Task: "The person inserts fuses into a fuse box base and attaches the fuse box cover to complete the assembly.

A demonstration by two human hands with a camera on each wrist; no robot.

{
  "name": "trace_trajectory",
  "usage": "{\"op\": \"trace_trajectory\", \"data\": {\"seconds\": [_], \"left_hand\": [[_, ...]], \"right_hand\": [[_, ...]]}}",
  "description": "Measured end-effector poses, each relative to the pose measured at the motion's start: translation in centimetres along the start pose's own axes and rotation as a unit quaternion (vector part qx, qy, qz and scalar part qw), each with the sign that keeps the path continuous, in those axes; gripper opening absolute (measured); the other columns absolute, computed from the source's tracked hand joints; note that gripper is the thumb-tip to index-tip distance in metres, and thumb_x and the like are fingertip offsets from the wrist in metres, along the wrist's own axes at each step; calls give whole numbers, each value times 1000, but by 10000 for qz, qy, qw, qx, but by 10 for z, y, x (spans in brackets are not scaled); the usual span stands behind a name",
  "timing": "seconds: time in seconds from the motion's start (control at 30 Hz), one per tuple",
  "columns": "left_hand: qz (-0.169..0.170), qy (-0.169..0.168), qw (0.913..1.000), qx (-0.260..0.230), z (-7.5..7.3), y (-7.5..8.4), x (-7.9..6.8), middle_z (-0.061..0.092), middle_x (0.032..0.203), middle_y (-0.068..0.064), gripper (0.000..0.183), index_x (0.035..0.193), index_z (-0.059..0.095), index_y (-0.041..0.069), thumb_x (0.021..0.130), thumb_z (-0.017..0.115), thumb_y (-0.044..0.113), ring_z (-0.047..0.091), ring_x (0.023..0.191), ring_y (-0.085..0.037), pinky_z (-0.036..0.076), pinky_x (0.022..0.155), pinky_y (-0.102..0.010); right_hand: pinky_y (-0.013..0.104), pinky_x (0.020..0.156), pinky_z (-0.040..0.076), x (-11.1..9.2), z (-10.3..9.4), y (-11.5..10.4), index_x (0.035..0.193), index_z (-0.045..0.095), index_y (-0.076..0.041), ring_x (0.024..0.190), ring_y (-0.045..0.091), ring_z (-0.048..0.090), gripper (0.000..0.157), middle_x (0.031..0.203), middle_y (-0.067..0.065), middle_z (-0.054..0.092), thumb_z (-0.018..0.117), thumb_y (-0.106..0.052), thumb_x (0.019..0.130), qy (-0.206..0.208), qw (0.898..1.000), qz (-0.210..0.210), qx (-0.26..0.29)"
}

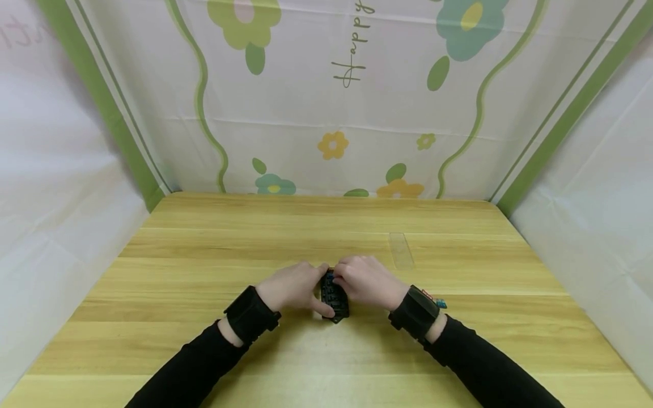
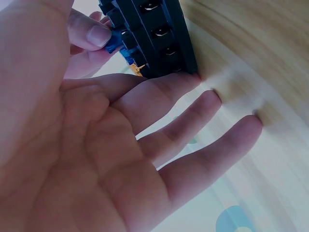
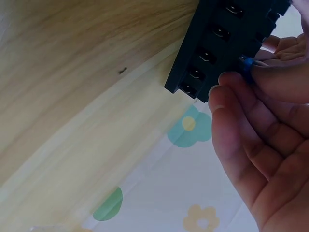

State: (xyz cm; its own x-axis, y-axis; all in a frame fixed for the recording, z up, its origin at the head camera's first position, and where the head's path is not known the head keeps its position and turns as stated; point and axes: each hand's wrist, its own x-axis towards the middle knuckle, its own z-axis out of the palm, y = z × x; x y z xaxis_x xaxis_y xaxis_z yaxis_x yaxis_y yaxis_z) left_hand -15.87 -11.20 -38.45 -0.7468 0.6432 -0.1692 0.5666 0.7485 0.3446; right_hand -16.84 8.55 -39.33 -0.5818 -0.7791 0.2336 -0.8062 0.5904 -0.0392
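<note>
Head view: the left hand (image 1: 292, 286) held the black block (image 1: 334, 301) between thumb and fingers. Just right of that grip, the right hand (image 1: 364, 280) pinched a blue piece (image 3: 246, 64), which seemed, half hidden, to touch the block. Beyond the right grip lay a clear strip (image 1: 401, 251).

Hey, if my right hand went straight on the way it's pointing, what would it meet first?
Most likely the black block; your right hand is right up against it, pinching a blue piece. Whether fingertips already touch the block is hard to judge.
</note>
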Motion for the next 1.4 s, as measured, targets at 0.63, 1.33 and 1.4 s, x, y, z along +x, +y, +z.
{"op": "trace_trajectory", "data": {"seconds": [0.63, 1.33, 1.4], "left_hand": [[55, -57, 10000, -23, 0, 5, -1, 56, 86, 2, 81, 129, 52, 7, 72, 73, 60, 52, 71, -9, 42, 65, -23], [112, 22, 9997, -193, 0, 1, -3, 38, 61, 3, 77, 131, 50, 8, 74, 74, 55, 38, 52, -10, 32, 53, -23], [136, 47, 9997, -193, -1, 1, -3, 39, 61, 3, 76, 130, 51, 9, 74, 74, 55, 38, 52, -10, 31, 52, -22]], "right_hand": [[16, 53, 38, 1, -5, -1, 81, 66, -14, 60, 4, 46, 9, 73, -8, 53, 65, -16, 90, -262, 9995, 87, 183], [18, 50, 24, 18, -16, -5, 67, 48, -18, 54, 6, 30, 28, 62, -7, 35, 64, -4, 86, -748, 9956, -566, -10], [18, 50, 21, 20, -16, -3, 64, 42, -19, 54, 6, 26, 33, 61, -7, 28, 61, -1, 85, -768, 9952, -597, 77]]}}
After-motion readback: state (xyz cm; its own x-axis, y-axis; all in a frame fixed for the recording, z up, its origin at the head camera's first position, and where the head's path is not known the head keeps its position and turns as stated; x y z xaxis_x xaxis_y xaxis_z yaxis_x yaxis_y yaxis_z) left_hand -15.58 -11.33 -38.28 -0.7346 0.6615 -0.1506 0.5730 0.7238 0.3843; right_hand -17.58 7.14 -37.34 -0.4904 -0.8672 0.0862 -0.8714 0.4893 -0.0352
